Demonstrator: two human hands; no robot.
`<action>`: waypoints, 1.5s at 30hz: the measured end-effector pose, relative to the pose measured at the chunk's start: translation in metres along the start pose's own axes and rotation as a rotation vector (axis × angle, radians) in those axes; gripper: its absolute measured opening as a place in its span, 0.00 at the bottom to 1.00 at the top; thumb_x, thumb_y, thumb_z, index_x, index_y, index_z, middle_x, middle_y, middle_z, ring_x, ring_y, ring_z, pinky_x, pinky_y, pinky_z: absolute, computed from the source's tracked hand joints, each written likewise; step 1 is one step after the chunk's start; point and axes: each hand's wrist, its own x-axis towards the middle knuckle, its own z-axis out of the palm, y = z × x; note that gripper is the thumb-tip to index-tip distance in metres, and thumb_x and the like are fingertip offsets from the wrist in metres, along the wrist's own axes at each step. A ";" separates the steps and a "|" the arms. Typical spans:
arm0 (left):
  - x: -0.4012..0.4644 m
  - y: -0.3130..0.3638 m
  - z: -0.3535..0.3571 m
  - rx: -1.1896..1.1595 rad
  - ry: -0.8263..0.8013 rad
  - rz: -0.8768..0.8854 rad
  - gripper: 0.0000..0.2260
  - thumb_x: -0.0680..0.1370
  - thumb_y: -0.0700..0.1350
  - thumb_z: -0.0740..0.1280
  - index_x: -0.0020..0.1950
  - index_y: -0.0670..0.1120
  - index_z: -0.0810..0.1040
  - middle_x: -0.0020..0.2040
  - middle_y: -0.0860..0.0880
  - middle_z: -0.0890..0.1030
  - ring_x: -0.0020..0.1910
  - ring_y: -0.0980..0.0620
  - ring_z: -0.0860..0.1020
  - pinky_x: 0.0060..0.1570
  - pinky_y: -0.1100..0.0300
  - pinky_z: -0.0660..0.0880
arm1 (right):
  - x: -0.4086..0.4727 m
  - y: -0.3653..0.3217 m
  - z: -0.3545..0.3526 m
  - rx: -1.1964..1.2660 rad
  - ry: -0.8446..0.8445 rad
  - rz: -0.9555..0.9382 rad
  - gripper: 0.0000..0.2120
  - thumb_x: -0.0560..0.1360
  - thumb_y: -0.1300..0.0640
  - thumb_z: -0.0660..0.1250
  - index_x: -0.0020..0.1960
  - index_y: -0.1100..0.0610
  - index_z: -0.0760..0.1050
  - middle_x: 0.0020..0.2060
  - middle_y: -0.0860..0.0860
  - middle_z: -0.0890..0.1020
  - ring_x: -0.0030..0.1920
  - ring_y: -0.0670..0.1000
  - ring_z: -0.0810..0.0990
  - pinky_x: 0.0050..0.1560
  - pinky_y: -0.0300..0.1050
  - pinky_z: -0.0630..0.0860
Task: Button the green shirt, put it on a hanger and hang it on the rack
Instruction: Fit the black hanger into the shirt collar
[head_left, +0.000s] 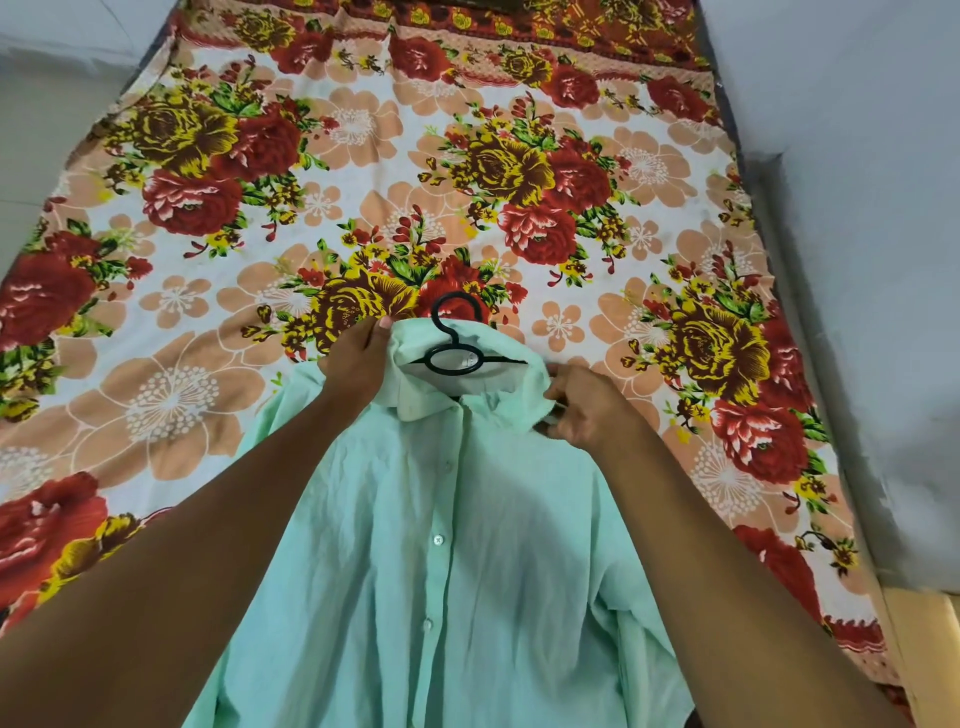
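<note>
The mint-green shirt (447, 545) lies front-up on the bed, its placket buttoned down the middle with white buttons showing. A black hanger (453, 343) sits inside the neck opening; its hook pokes out above the collar and its arms run under the fabric. My left hand (358, 364) grips the left side of the collar. On the other side my right hand (582, 405) pinches the collar and shoulder fabric. The lower shirt runs out of the frame's bottom edge.
The bed is covered by a floral sheet (363, 156) with red, yellow and peach flowers. A pale wall (857, 156) runs along the right side and another wall stands at the left. A wooden edge (930, 649) shows at the lower right. No rack is in view.
</note>
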 end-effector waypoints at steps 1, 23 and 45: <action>0.000 0.000 0.000 0.006 0.004 -0.001 0.19 0.86 0.52 0.59 0.36 0.47 0.66 0.33 0.51 0.68 0.35 0.52 0.66 0.36 0.54 0.60 | -0.001 0.002 0.000 -0.019 0.021 0.034 0.19 0.78 0.72 0.54 0.55 0.56 0.79 0.50 0.57 0.81 0.49 0.57 0.80 0.47 0.55 0.79; -0.012 -0.011 0.013 -0.004 0.034 0.087 0.18 0.86 0.52 0.58 0.36 0.50 0.66 0.33 0.52 0.69 0.35 0.53 0.68 0.41 0.53 0.64 | 0.032 -0.006 0.024 -0.470 0.201 -0.515 0.14 0.85 0.57 0.59 0.62 0.59 0.81 0.57 0.54 0.82 0.56 0.56 0.79 0.58 0.51 0.77; -0.030 -0.011 0.023 0.218 0.142 0.089 0.20 0.87 0.52 0.54 0.38 0.46 0.67 0.32 0.52 0.71 0.40 0.45 0.74 0.58 0.46 0.61 | 0.029 0.054 -0.013 -0.279 0.227 -0.324 0.12 0.79 0.61 0.69 0.62 0.60 0.81 0.54 0.55 0.86 0.54 0.57 0.84 0.60 0.57 0.82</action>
